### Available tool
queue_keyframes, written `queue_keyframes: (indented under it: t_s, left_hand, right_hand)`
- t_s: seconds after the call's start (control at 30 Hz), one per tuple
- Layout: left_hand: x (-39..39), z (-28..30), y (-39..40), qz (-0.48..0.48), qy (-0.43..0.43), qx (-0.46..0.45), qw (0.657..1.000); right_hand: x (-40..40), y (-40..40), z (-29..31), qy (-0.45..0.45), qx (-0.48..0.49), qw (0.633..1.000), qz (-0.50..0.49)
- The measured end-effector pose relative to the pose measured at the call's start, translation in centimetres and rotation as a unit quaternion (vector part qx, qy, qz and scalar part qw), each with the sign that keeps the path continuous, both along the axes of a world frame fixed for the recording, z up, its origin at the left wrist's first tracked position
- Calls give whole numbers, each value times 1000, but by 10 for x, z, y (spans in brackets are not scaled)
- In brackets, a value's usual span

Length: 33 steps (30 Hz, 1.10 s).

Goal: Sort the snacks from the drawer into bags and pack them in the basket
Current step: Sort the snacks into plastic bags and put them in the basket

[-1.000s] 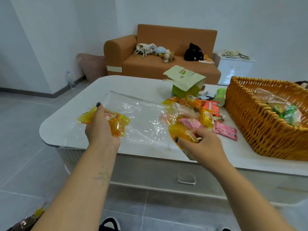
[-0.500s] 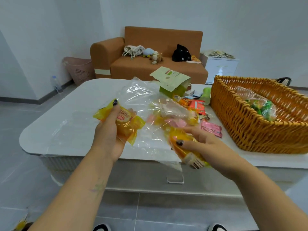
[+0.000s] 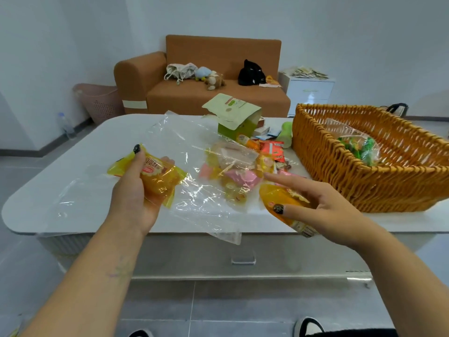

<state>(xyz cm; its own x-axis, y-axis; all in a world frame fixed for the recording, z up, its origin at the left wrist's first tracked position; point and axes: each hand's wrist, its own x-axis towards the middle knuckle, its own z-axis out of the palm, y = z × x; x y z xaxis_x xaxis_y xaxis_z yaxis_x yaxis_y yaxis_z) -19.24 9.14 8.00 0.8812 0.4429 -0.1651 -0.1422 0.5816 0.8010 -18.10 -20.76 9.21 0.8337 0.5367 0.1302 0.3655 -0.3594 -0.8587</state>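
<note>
Table: I see a white table (image 3: 73, 181) with rounded corners, on a grey tiled floor.
Right side: a woven wicker basket (image 3: 359, 171) sits on it.
Middle: a loose pile of snack packets (image 3: 245, 166), yellow, pink and orange.
Behind the pile: a green carton (image 3: 237, 122) with its flap open, plus small sachets (image 3: 264, 132).
Front: a clear plastic bag (image 3: 194, 190), its corner overhanging the near edge.

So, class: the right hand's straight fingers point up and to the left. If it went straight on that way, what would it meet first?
Most likely the pink snack packet under the clear plastic bag, just beyond the right hand; depth is unclear, so it might pass above.
</note>
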Motion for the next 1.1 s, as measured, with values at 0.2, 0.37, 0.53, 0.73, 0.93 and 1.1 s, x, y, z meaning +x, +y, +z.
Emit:
queue_keyframes:
  t_s: [0.2,0.37,0.53,0.73,0.93,1.1]
  left_hand:
    - [-2,2,-11,-35,-25,-13,999]
    - [0,0,-20,-74,-23,15,997]
    - [3,-6,-37,-122,-9,34,992]
    - [2,-17,-54,-194,19,116,974]
    - [3,-10,-45,-222,46,158,961]
    - [-3,-11,-34,-314,59,253,913]
  right_hand:
    - [-9,12,-4,-125,-219,968,-9]
    - [-15,29,-19,-318,-251,909,-100]
    - [-12,45,-41,-336,-137,917,-167]
    - [-7,52,-27,-105,123,968,-193]
    - [0,32,-21,90,59,976,-190]
    - [0,28,-21,-87,36,980,-175]
